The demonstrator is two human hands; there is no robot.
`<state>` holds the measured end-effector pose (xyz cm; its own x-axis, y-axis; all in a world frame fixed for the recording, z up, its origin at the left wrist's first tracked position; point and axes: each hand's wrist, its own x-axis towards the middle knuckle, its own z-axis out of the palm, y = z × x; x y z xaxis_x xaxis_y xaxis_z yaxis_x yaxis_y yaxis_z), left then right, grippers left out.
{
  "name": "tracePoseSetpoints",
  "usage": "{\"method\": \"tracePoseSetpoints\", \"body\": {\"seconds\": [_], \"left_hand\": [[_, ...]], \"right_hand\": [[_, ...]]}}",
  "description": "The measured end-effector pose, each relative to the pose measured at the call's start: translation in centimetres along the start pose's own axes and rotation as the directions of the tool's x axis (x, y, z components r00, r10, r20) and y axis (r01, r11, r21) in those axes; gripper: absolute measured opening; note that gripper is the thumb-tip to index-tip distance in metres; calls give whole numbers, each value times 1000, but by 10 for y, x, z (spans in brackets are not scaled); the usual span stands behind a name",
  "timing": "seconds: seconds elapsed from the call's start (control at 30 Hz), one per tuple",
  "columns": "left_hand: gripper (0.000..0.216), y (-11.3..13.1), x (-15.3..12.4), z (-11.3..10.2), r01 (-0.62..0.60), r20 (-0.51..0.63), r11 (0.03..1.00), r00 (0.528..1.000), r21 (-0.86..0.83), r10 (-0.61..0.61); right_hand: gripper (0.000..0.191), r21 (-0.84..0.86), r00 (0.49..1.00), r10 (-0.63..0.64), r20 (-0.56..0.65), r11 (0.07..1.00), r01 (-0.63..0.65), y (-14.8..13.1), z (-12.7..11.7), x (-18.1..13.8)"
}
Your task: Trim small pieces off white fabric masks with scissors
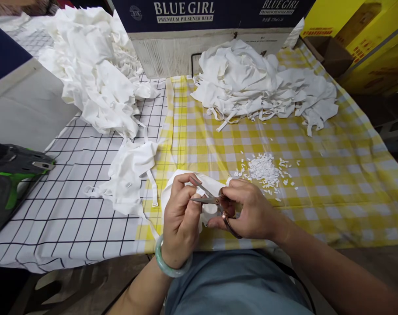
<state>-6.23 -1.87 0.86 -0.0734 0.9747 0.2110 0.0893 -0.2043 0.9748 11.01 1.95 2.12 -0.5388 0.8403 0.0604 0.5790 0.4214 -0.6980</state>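
Note:
My left hand point(182, 214), with a green bangle at the wrist, is closed on a white strappy fabric garment point(209, 178). A small white tab of it pokes up by my fingertips. In my right hand point(248, 208) is a pair of scissors point(215, 200), my fingers through the handles. The blades are apart and point left, around or close to the tab; I cannot tell which. Another white garment point(127, 175) with thin straps lies to the left. Right of my hands is a heap of tiny white clippings point(266, 169).
White garments form a pile point(90, 70) at the back left and another pile point(245, 83) at the back right. Behind them stands a beer carton point(172, 48). A green and black power tool point(12, 183) sits at the left edge. Checked cloths point(333, 175) cover the table.

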Motion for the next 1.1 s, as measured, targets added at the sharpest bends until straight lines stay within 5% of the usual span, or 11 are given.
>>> {"method": "tracePoseSetpoints", "body": {"seconds": [0.83,1.1], "left_hand": [[24,0,-1,4,3,32,1000,999,-18,-2],[23,0,4,20,-71,156,997,986,44,63]], "right_hand": [[43,70,1000,-6,-4,998,6,3,0,-2],[49,53,993,91,-69,995,-87,14,-7,-23]]}}
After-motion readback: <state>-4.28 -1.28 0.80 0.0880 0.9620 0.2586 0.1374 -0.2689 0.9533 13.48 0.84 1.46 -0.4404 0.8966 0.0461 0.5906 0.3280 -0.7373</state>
